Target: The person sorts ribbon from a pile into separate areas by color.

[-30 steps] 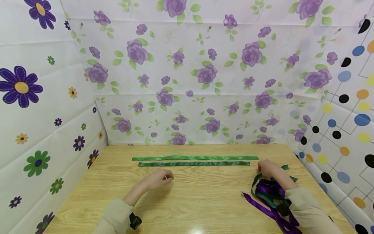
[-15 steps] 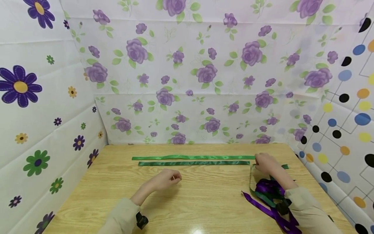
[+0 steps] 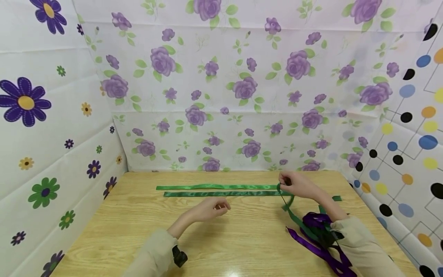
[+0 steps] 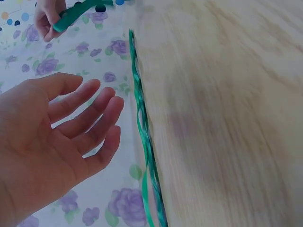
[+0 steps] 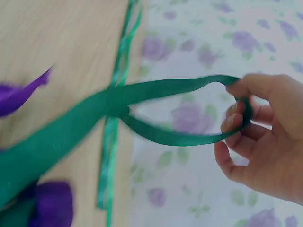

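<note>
My right hand (image 3: 295, 185) pinches a dark green ribbon (image 5: 156, 90) and holds it up in a loop. The ribbon's other part trails down to a tangled pile of purple ribbon (image 3: 316, 220) and green ribbon on the right of the table. Two flat strips lie side by side along the back: a bright green ribbon (image 3: 214, 186) and a dark green ribbon strip (image 3: 221, 194). My left hand (image 3: 209, 208) hovers in front of these strips; in the left wrist view its fingers (image 4: 87, 118) are loosely bent with nothing in them.
The wooden table (image 3: 221, 238) meets a white cloth with purple roses (image 3: 242, 88) at its back edge. Patterned cloths also hang at the left and right sides. A short green ribbon end (image 3: 337, 198) sticks out behind the right forearm.
My right hand has moved left and up from the pile, drawing the dark green ribbon out with it. My left hand has shifted right, nearer the middle.
</note>
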`<state>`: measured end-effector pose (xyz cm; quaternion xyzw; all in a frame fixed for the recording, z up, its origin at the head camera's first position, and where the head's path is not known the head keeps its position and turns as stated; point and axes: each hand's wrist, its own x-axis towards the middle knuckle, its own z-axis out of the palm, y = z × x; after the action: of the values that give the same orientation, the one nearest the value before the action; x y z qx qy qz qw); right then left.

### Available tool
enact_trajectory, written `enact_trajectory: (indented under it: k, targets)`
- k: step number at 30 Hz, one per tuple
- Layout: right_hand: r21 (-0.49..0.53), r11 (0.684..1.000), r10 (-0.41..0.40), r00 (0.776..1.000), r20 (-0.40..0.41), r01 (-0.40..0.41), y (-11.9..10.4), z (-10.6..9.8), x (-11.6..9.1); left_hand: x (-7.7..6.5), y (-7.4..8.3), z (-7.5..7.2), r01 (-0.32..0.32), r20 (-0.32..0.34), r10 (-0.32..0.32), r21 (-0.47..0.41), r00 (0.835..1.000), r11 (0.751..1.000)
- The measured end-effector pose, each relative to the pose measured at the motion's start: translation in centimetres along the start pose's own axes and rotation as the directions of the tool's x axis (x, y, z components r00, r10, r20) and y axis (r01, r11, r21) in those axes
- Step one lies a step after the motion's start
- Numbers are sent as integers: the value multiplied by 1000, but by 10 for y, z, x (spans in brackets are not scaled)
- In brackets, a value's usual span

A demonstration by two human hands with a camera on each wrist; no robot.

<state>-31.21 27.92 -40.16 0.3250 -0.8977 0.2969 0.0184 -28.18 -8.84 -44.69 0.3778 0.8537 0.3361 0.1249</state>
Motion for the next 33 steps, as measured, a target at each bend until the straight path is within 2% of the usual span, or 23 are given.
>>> enact_trajectory:
  k: [5,11,16,19,22,25,29,31,33]
  targets:
    - [61,996,-62,997,54,58,-29,-4,7,13,14,1,-10,-2,9,-84,1000,996]
    - [164,983,-108,985,135,85,-62,-7,16,30,31,4,-19,-38,12,-195,999,981]
    - [208,975,-118,975,188,78,-86,-5,22,41,43,7,-37,-8,36,-313,999,949]
    - [271,958,-153,966,207,93,-96,-4,24,45,48,9,-21,30,36,-405,999,914]
    - [354,928,-197,959,205,115,-101,-4,26,48,50,9,-66,20,88,-511,996,857]
    - [395,909,-217,961,171,135,-101,-7,27,49,50,9,-178,-55,182,-591,982,786]
    - [403,900,-225,970,97,168,-96,-15,25,46,46,5,-359,-188,320,-671,929,648]
    - [386,905,-218,974,62,178,-93,-21,22,41,42,1,-402,-220,358,-702,907,587]
    - [370,916,-183,982,42,155,-90,-27,18,36,36,-4,-418,-230,379,-725,896,547]
